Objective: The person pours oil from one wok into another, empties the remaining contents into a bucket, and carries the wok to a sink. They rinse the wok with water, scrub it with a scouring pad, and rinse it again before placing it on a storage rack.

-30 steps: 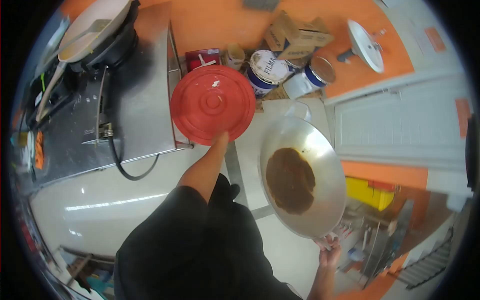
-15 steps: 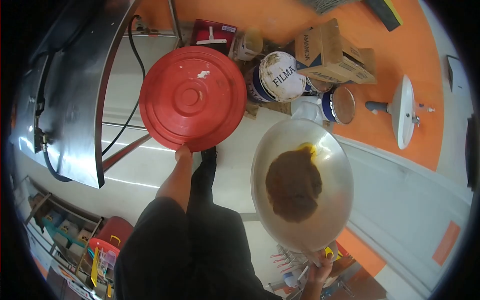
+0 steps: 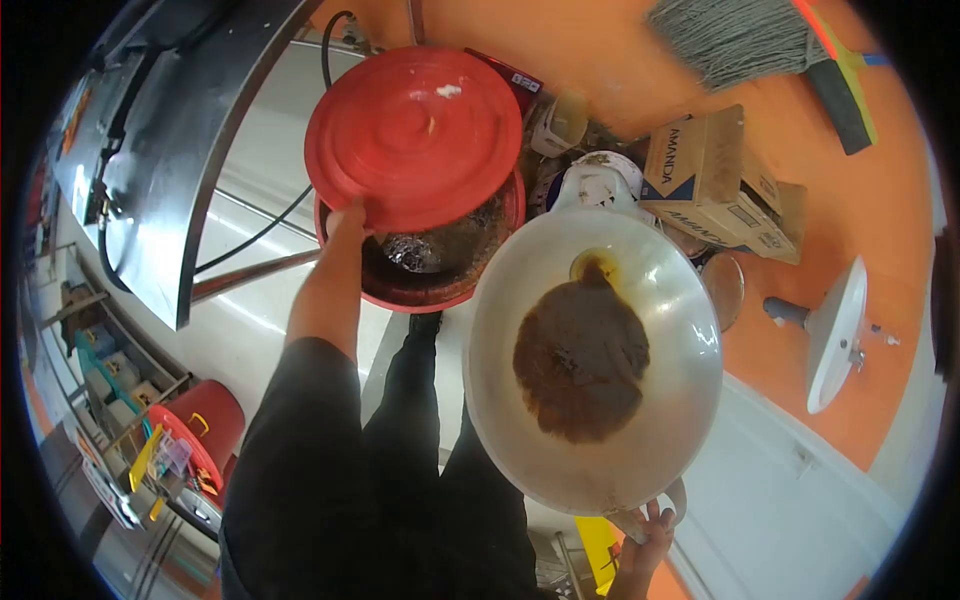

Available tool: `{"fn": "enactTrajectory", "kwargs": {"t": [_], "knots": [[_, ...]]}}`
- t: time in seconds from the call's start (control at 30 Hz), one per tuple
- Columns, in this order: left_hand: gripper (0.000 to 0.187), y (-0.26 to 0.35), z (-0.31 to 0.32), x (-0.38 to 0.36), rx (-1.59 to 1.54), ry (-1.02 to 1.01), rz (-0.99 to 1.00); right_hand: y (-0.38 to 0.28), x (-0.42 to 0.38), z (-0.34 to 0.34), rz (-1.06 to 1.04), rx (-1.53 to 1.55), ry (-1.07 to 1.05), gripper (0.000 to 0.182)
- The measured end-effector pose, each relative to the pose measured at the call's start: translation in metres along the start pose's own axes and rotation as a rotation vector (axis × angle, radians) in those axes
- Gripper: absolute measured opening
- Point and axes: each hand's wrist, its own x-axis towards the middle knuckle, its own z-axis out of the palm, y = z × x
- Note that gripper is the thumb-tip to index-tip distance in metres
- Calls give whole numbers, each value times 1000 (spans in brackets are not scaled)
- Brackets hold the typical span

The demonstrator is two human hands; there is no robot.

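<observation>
Left hand (image 3: 348,212): is gripping the edge of the red lid (image 3: 410,140), which is tilting above the red bin (image 3: 425,300).
Right hand (image 3: 650,535): is grasping the wide pan (image 3: 680,370) by its handle (image 3: 681,500).
Pan: is hanging beside the bin, brown liquid (image 3: 582,360) pooling inside; keeping its rim level should help avoid slopping.
Counter (image 3: 170,180): steel top is jutting in at left.
Room: cardboard box (image 3: 705,165) and washbasin (image 3: 840,335) are lining the orange wall (image 3: 590,65).

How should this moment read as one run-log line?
left grip: red lid; right grip: wok handle; wok: brown contents; red bin: partly uncovered
</observation>
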Motion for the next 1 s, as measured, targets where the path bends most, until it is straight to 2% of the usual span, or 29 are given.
{"fn": "enactTrajectory", "kwargs": {"t": [0.07,0.13,0.17,0.23,0.33,0.47,0.53,0.57,0.63,0.67,0.73,0.83,0.93,1.0], "knots": [[67,18,0,-3,-130,1,42,2,14,-7,-16,-12,-13,24],[64,32,-6,12,-144,-66,-88,-9,27,-11,69,-40,-23,23],[64,39,-11,25,-162,-53,-89,-13,44,-3,93,-48,-56,24],[58,51,-17,47,-313,-267,-88,-20,54,18,41,-30,-58,25],[47,81,-11,71,-358,-312,-7,-23,63,12,94,-92,-76,25],[34,111,18,117,-319,-212,-9,-22,62,15,103,-103,-114,25],[35,116,29,129,-589,-184,-53,-19,59,14,133,-112,-124,25],[35,115,31,133,-591,-191,-59,-14,59,10,133,-107,-107,24],[36,120,20,107,-512,-25,-185,-14,55,8,138,-103,-84,24],[36,114,19,104,-506,-25,-185,-13,53,8,150,-119,-89,24],[39,112,13,91,-513,-80,-11,-12,51,20,162,-125,-106,24],[37,118,3,54,-469,-158,-24,-12,43,32,163,-114,-100,24],[38,111,-2,54,-500,-256,-27,-7,41,34,184,-101,-105,24],[37,110,-4,52,-581,-207,-76,-4,41,34,137,-134,-53,25]]}}
